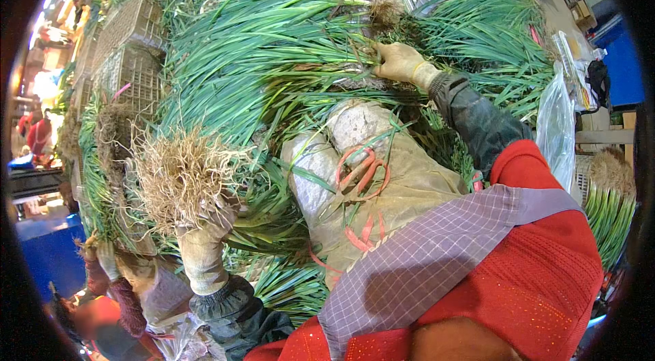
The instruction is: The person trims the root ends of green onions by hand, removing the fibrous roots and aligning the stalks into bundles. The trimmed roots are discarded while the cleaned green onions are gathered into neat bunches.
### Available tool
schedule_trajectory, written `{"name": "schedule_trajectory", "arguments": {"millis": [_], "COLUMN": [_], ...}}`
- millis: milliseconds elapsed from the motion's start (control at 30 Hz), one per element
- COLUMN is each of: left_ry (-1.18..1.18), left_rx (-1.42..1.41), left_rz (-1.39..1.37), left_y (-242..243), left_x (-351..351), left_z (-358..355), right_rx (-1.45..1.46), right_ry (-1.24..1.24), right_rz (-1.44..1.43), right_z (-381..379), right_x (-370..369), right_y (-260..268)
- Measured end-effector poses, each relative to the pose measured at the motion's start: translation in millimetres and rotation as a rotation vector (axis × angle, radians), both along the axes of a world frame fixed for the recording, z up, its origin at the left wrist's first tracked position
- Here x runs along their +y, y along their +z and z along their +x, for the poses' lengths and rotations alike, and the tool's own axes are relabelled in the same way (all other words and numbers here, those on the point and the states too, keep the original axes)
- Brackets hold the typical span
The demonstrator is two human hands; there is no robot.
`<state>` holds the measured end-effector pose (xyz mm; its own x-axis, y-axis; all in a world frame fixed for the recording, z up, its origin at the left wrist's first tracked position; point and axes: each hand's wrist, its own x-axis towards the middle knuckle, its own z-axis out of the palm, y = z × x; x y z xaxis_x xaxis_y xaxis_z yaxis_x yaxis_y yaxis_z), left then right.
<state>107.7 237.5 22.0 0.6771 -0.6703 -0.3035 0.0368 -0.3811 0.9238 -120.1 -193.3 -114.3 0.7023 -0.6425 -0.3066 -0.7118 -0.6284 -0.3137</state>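
My left hand (204, 246), in a pale knit glove, grips a bunch of long green plants just below its tangle of tan roots (179, 182); the leaves trail down to the right of the hand. Farther up, my right hand (400, 61), gloved too, reaches to the stem ends of a large heap of the same leafy plants (256, 54). Its fingertips touch the stems, and whether they hold any is hard to tell. Red-orange ties (363, 171) lie on the yellowish plastic covering (409, 166) over my lap.
Plastic crates (133, 74) stand at the left. More green bunches (476, 18) lie at the upper right. A clear plastic bag (557, 125) hangs by my right arm. Another rooted bunch (611, 197) stands at far right. At lower left, a co-worker's gloved hand (107, 258) touches plants.
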Motion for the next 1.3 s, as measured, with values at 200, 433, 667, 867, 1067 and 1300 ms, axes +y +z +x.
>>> {"name": "schedule_trajectory", "arguments": {"millis": [200,433,667,867,1067,1300], "left_ry": [0.155,0.022,0.041,-0.032,0.002,0.18], "left_rx": [0.079,0.079,-0.073,0.055,0.07,0.13], "left_rz": [-0.167,-0.075,-0.03,-0.093,-0.114,-0.245], "left_y": [-1.7,7.7,10.4,-5.7,29.7,23.9], "left_x": [4.7,-11.4,-21.4,-8.1,-44.0,-62.2], "left_z": [-1.3,-11.1,-28.5,-16.3,-54.9,-57.2], "right_rx": [-0.154,-0.75,-0.177,-0.609,-0.194,-0.375], "right_ry": [0.127,0.05,0.112,-0.085,0.068,0.121], "right_rz": [-0.292,0.887,0.653,0.189,-0.177,-0.561], "right_z": [8.0,4.6,-24.5,-23.6,-37.7,-34.5], "right_x": [-21.1,-32.8,-45.9,-33.1,10.0,37.4], "right_y": [64.3,96.7,36.5,45.7,27.2,18.5]}}
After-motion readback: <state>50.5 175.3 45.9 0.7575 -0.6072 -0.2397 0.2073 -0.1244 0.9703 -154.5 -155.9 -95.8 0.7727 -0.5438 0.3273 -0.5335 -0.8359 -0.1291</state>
